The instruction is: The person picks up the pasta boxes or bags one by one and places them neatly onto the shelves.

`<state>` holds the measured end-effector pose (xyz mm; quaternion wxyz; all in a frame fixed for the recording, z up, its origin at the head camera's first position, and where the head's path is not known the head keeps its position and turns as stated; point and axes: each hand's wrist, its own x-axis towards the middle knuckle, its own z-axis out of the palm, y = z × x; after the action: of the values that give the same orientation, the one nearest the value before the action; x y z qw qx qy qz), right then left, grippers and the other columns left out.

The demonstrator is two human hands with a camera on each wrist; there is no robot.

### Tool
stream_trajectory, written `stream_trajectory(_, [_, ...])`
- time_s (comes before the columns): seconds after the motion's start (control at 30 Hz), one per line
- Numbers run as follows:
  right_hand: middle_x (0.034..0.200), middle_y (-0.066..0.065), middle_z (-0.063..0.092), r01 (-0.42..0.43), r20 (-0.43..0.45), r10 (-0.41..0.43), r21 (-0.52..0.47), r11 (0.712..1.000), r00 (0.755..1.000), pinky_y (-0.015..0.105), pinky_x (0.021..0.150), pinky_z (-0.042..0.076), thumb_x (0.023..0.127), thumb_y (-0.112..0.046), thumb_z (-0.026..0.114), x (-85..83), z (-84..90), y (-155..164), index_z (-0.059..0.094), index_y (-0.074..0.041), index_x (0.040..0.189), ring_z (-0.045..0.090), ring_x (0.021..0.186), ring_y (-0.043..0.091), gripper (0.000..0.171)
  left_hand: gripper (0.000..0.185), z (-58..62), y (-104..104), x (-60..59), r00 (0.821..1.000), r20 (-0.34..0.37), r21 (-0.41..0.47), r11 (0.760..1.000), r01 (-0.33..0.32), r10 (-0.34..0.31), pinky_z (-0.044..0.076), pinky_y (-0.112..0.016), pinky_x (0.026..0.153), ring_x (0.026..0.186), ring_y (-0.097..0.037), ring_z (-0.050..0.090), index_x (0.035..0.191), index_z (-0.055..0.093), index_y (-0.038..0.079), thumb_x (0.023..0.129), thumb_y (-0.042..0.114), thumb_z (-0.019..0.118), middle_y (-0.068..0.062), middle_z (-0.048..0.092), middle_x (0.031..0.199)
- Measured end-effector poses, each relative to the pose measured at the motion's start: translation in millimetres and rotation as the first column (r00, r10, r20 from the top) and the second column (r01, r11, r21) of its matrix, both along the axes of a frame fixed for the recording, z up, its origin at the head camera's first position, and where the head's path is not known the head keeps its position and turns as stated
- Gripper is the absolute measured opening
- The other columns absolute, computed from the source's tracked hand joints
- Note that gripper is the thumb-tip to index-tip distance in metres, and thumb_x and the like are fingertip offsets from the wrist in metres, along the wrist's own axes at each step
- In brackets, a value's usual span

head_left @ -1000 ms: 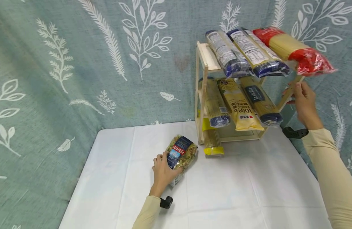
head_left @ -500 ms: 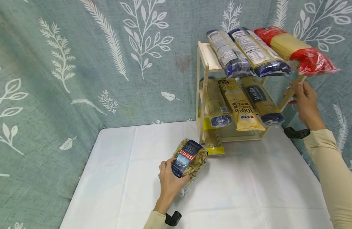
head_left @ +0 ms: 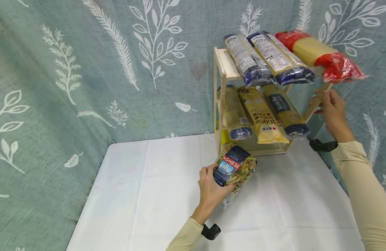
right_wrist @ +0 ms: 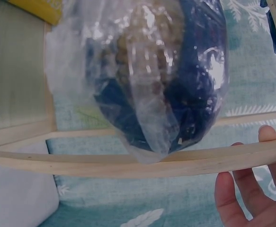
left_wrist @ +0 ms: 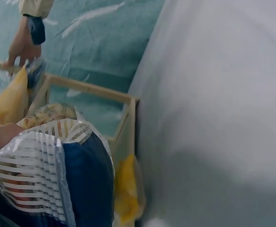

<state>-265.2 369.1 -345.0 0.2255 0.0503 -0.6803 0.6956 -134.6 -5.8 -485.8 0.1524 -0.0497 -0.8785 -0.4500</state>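
My left hand [head_left: 212, 186] grips a clear bag of pasta [head_left: 234, 164] with a dark blue Agnesi label, thumb on one side and fingers on the other. The bag is in front of the lower left corner of a small wooden shelf [head_left: 222, 104] and hides most of a yellow-ended pasta pack there. In the left wrist view the bag [left_wrist: 88, 175] fills the lower left. At the shelf's right side, my right hand [head_left: 334, 111] holds a wooden rail; in the right wrist view its fingers [right_wrist: 225, 196] are around that rail [right_wrist: 100, 165].
On the top tier lie two blue-ended spaghetti packs [head_left: 273, 57] and a red one [head_left: 321, 55]. The middle tier carries a yellow pack [head_left: 262, 115] between two blue-ended packs [head_left: 285, 109], ends jutting forward. A white cloth [head_left: 161, 195] covers the table; a patterned curtain [head_left: 102, 69] hangs behind.
My left hand has carried the pasta bag rightward to the shelf's lower left corner, where it now covers the yellow-ended pack. My right hand has stayed on the rail.
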Motion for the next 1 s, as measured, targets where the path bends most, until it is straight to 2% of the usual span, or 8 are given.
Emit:
stream_trajectory(0.17, [0.084, -0.002, 0.067, 0.003, -0.002, -0.003, 0.021, 1.000, 1.000, 0.017, 0.055, 0.049, 0.099, -0.032, 0.047, 1.2, -0.6, 0.2, 0.061, -0.008, 0.110, 0.064, 0.076, 0.007, 0.030, 0.069, 2.7, 24.9, -18.0, 0.999, 0.009, -0.009, 0.999, 0.041, -0.041, 0.038, -0.046, 0.078, 0.096, -0.019, 0.046, 0.119, 0.056, 0.015, 0.059, 0.035, 0.087, -0.006, 0.048, 0.107])
stream_trajectory(0.4, [0.083, -0.002, 0.067, 0.005, -0.001, -0.005, -0.001, 1.000, 1.000, 0.017, 0.054, 0.050, 0.099, -0.032, 0.049, -0.8, -1.9, 0.6, 0.062, -0.010, 0.107, 0.064, 0.075, 0.007, 0.027, 0.070, 6.4, 50.1, -46.6, 0.993, 0.008, -0.047, 0.992, 0.119, -0.118, 0.035, -0.045, 0.083, 0.101, -0.021, 0.045, 0.121, 0.056, 0.015, 0.060, 0.034, 0.086, -0.007, 0.047, 0.113])
stream_trajectory(0.6, [0.083, -0.002, 0.068, 0.006, -0.009, -0.006, -0.001, 1.000, 1.000, 0.017, 0.055, 0.050, 0.099, -0.031, 0.049, -1.3, 0.4, 1.5, 0.062, -0.009, 0.108, 0.064, 0.075, 0.008, 0.027, 0.072, 3.5, 66.6, -81.2, 0.974, -0.080, -0.134, 0.971, 0.198, -0.210, 0.036, -0.044, 0.089, 0.110, -0.021, 0.044, 0.121, 0.056, 0.014, 0.060, 0.036, 0.087, -0.009, 0.045, 0.124])
stream_trajectory(0.73, [0.083, -0.002, 0.068, -0.007, -0.019, 0.007, 0.015, 1.000, 1.000, 0.017, 0.055, 0.050, 0.100, -0.028, 0.047, -1.0, 3.6, 2.1, 0.061, -0.008, 0.108, 0.064, 0.075, 0.008, 0.026, 0.078, 1.5, 74.8, -108.7, 0.949, -0.096, -0.213, 0.937, 0.276, -0.301, 0.038, -0.044, 0.093, 0.120, -0.025, 0.044, 0.131, 0.052, 0.014, 0.065, 0.039, 0.085, -0.013, 0.042, 0.135])
stream_trajectory(0.8, [0.084, -0.001, 0.067, -0.015, -0.029, 0.015, 0.026, 1.000, 0.999, 0.017, 0.056, 0.050, 0.101, -0.026, 0.047, -1.8, 4.4, 2.1, 0.061, -0.006, 0.109, 0.065, 0.075, 0.008, 0.026, 0.083, 1.2, 77.9, -122.1, 0.936, -0.057, -0.227, 0.917, 0.327, -0.348, 0.035, -0.050, 0.098, 0.125, -0.028, 0.043, 0.138, 0.045, 0.014, 0.069, 0.041, 0.082, -0.015, 0.040, 0.140])
stream_trajectory(0.87, [0.085, -0.002, 0.067, -0.005, -0.025, 0.007, 0.058, 0.998, 1.000, 0.017, 0.057, 0.051, 0.101, -0.026, 0.046, -2.4, 4.2, 2.4, 0.060, -0.006, 0.110, 0.065, 0.077, 0.007, 0.026, 0.089, 0.7, 80.7, -134.7, 0.916, 0.024, -0.189, 0.898, 0.397, -0.400, 0.031, -0.054, 0.102, 0.131, -0.029, 0.038, 0.146, 0.034, 0.015, 0.074, 0.042, 0.078, -0.013, 0.035, 0.146])
stream_trajectory(0.93, [0.087, -0.003, 0.066, 0.014, -0.010, -0.013, 0.108, 0.994, 1.000, 0.016, 0.058, 0.050, 0.101, -0.028, 0.044, -1.1, 1.7, 2.9, 0.060, -0.009, 0.112, 0.064, 0.079, 0.006, 0.027, 0.090, -1.5, 84.1, -146.4, 0.877, 0.106, -0.081, 0.875, 0.478, -0.469, 0.029, -0.052, 0.106, 0.136, -0.026, 0.031, 0.150, 0.024, 0.016, 0.079, 0.039, 0.075, -0.009, 0.028, 0.151])
stream_trajectory(1.0, [0.088, -0.004, 0.066, 0.026, 0.009, -0.028, 0.140, 0.990, 1.000, 0.016, 0.059, 0.050, 0.102, -0.030, 0.043, 1.9, -2.8, 3.9, 0.059, -0.011, 0.113, 0.063, 0.080, 0.006, 0.027, 0.092, -5.3, 87.5, -155.3, 0.824, 0.191, 0.062, 0.845, 0.532, -0.533, 0.028, -0.045, 0.108, 0.139, -0.021, 0.025, 0.152, 0.017, 0.018, 0.082, 0.034, 0.074, -0.004, 0.021, 0.155])
